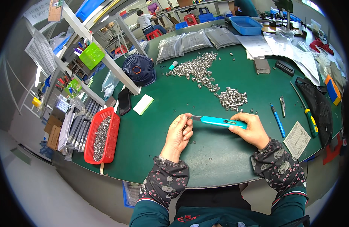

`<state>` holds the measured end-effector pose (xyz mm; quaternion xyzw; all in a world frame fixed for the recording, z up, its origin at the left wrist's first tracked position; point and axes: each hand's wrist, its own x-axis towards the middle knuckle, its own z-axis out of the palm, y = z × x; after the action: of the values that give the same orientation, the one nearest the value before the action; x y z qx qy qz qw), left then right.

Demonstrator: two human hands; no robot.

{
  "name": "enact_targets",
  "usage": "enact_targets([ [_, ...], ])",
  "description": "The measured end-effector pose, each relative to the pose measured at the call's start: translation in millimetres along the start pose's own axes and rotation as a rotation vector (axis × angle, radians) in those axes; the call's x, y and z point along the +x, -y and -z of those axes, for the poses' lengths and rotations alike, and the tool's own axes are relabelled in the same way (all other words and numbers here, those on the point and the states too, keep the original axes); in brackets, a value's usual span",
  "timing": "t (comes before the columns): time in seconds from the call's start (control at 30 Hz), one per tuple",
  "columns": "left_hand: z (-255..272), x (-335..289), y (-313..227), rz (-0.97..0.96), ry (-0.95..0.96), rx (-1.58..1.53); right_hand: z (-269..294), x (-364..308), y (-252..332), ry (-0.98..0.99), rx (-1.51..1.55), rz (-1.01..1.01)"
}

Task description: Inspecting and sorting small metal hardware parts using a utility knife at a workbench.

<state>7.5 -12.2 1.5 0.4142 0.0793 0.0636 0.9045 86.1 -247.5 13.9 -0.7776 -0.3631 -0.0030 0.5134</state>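
The right hand (254, 130) grips a teal cutter (216, 121) by its rear end, the fingers closed around the body and the thumb along the near side. The cutter lies nearly level above the worktop (216, 162), its blade (196, 118) pointing left to the fingertips of the left hand (175, 138). The left fingers are curled in and pinched on a small metal part (188, 117), mostly hidden by them; whether the blade touches it, I cannot tell.

Beyond the hands, a small heap (233, 99) of metal rings sits near the cutter, and a larger pile (199, 70) spreads behind it toward three clear bags (197, 41) of rods. A red basket (114, 138) of metal parts stands at the left edge. Between it and the pile are a phone (124, 101), a white and green pad (143, 104) and a dark fan (138, 70). On the right lie a blue pen (277, 120), a screwdriver (312, 123) with a yellow and green handle, a printed slip (297, 140) and a black mesh bag (314, 109). A blue tub (246, 26) stands at the far edge.
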Motion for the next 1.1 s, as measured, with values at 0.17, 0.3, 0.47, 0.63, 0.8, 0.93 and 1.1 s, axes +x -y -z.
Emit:
enact_targets([
  [0.17, -2.1, -0.6, 0.7, -0.016, 0.001, 0.045, 1.0, 0.0, 2.4, 0.034, 0.020, -0.006],
  [0.3, -1.4, -0.7, 1.0, -0.036, -0.019, 0.145, 2.2, 0.8, 4.8, 0.085, 0.037, -0.059],
  [0.47, -0.3, -0.2, 1.4, -0.026, -0.014, 0.239, -0.9, -1.1, -0.8, -0.054, -0.094, 0.161],
  [0.63, 0.3, 0.1, -0.7, -0.019, -0.051, 0.060, 2.2, 1.0, 2.8, -0.158, 0.036, 0.068],
  [0.8, -2.0, -0.2, -1.6, -0.006, -0.017, 0.021, -0.5, -0.8, 0.2, -0.103, 0.007, 0.101],
  [0.93, 2.1, -0.3, -0.2, -0.019, 0.000, 0.014, 0.1, -0.4, 2.3, -0.075, 0.008, 0.057],
  [1.1, 0.0, 0.7, 0.3, -0.017, -0.007, 0.043, 0.5, 0.0, -0.1, -0.002, 0.023, 0.062],
])
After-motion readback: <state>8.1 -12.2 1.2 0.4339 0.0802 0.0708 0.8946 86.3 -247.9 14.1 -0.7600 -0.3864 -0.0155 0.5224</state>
